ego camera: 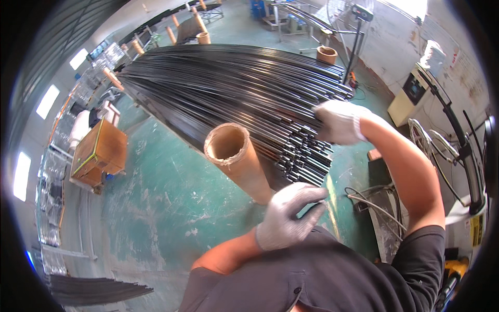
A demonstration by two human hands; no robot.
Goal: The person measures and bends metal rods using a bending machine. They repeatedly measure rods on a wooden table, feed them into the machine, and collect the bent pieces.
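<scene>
A large heap of long, thin black rods or tubes lies before me, their ends gathered towards the right. My right hand, in a pale work glove, is at these ends; its fingers are turned down and partly hidden, so any hold on a rod cannot be made out. My left hand, gloved too, is in front of my body, just below the nearest rod ends, with thumb and fingers apart and nothing between them. A thick brown cardboard tube stands at the near side of the heap, left of both hands.
Another cardboard tube stands at the heap's far right. Cables and a dark post are on the right. A brown box stands on the left, and more dark rods lie low on the left.
</scene>
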